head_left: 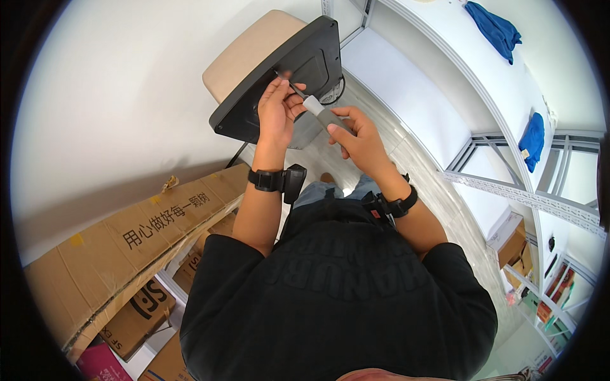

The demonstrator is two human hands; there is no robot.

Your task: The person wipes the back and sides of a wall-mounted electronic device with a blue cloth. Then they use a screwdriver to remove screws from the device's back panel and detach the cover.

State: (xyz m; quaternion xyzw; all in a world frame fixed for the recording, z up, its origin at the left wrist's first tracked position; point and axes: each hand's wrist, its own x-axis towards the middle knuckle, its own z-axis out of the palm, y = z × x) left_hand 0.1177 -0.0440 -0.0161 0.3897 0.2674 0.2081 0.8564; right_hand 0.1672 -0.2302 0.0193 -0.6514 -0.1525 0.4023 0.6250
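A beige padded seat (248, 44) with a black base plate (318, 57) faces me on its side at the upper middle. My right hand (356, 136) holds a grey, cylindrical screwdriver-like tool (327, 117) with a lighter collar, its thin shaft pointing at the plate. My left hand (276, 111) has its fingers pinched at the plate around the shaft's far end, where a small part is too blurred to make out. A black cable hangs beside the plate's right edge.
Long cardboard boxes (108, 247) and smaller cartons line the left, beside a white wall. On the right are white frames and shelving (521, 200) with blue cloths (492, 32) and boxes (511, 244). Light wood-look flooring (413, 159) shows below.
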